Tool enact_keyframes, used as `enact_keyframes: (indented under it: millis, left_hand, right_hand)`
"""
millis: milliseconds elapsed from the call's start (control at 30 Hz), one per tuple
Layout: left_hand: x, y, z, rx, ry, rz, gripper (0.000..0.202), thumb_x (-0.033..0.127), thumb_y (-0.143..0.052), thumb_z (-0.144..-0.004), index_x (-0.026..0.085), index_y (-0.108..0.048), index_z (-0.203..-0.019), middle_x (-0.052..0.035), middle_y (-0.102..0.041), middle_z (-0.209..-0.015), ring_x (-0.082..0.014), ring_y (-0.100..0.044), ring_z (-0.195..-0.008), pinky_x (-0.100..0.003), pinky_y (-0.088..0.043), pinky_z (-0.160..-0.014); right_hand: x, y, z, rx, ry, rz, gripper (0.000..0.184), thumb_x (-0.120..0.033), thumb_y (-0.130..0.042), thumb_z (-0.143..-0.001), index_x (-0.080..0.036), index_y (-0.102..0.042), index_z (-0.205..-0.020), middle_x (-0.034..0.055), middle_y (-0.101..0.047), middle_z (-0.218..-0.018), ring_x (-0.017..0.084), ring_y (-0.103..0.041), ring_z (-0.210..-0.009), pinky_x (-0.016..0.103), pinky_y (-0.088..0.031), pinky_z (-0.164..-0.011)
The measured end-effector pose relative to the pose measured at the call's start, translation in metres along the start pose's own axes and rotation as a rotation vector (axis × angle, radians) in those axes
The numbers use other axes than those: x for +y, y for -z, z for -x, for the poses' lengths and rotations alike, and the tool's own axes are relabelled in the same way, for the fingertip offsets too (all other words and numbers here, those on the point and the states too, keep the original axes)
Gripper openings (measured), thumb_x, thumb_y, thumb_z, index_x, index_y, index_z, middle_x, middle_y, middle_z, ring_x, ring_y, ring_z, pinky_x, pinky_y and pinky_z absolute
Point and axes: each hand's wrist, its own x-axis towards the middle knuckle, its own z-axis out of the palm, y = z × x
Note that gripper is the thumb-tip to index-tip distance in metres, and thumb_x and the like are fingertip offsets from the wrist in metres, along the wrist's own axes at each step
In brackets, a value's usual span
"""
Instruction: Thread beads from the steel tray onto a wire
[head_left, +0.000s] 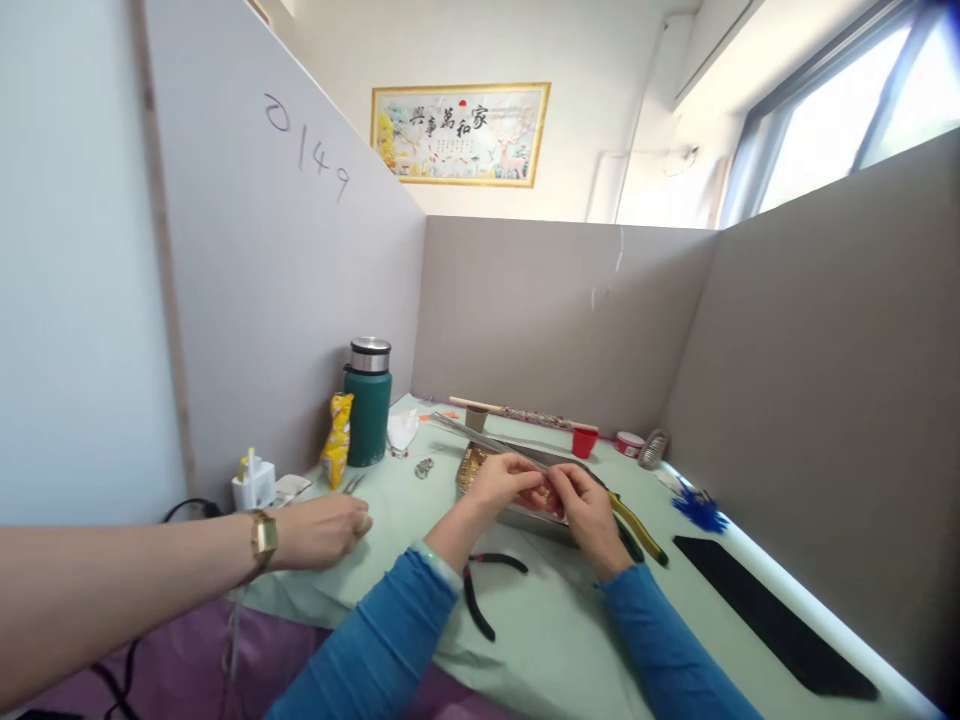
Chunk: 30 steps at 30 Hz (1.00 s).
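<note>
Hands: left hand [501, 490] and right hand [592, 508] meet, thumbs and forefingers pinched; cannot tell whether they grip anything, as any piece there is too small to make out.
Wires [491, 440]: thin, straight, silvery bundle, reaching over the tray's far side; near ends hidden by the left hand.
Tray [534, 522]: oblong, grey, low-walled, behind the hands, its inside largely blocked.
Pliers [478, 605]: curved black handles splayed on a creased pale-green cover [555, 620]; head obscured.
Co-worker's hand [326, 530]: curled, forearm cut off at left.
</note>
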Motion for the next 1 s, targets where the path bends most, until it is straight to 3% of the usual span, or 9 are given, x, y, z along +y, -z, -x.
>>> enact_keyframes:
  millis: [233,700,833,1000]
  left_hand:
    - [0.0012,-0.0003,0.0014,-0.004,0.020,-0.027,0.031,0.040,-0.061,-0.073,0.010,-0.057,-0.080,-0.0079,-0.066,-0.073,-0.0149,-0.063,-0.055,-0.029,-0.052,-0.056]
    - [0.0004,0.0000,0.0004,0.066,-0.070,-0.138,0.026,0.036,-0.065,-0.068,0.011,-0.062,-0.077,-0.0014,-0.059,-0.062,-0.0071,-0.051,-0.044,-0.021,-0.044,-0.048]
    - [0.0025,0.0007,0.0000,0.108,-0.074,-0.129,0.024,0.034,-0.064,-0.068,0.011,-0.061,-0.074,-0.0008,-0.059,-0.060,-0.0068,-0.049,-0.042,-0.020,-0.042,-0.046]
    - [0.0043,0.0004,0.0003,0.117,-0.060,-0.144,0.022,0.032,-0.064,-0.069,0.011,-0.062,-0.075,0.0002,-0.057,-0.058,-0.0068,-0.049,-0.042,-0.020,-0.042,-0.045]
  right_hand:
    - [-0.0002,-0.0003,-0.0011,-0.019,-0.042,-0.008,0.033,-0.051,-0.051,-0.079,-0.019,-0.055,-0.072,-0.0033,-0.050,-0.049,0.011,-0.041,-0.043,0.023,-0.030,-0.042]
    - [0.0047,0.0000,-0.0010,-0.052,-0.033,0.036,0.036,-0.054,-0.051,-0.077,-0.019,-0.056,-0.069,-0.0026,-0.050,-0.048,0.011,-0.042,-0.044,0.023,-0.032,-0.043]
    - [0.0033,-0.0016,-0.0006,-0.079,-0.068,-0.017,0.040,-0.057,-0.047,-0.078,-0.019,-0.056,-0.075,-0.0010,-0.055,-0.052,0.012,-0.044,-0.044,0.023,-0.032,-0.042]
    - [0.0034,-0.0013,0.0001,-0.067,-0.052,0.046,0.034,-0.053,-0.051,-0.077,-0.019,-0.055,-0.075,-0.0029,-0.054,-0.049,0.011,-0.042,-0.042,0.023,-0.032,-0.044]
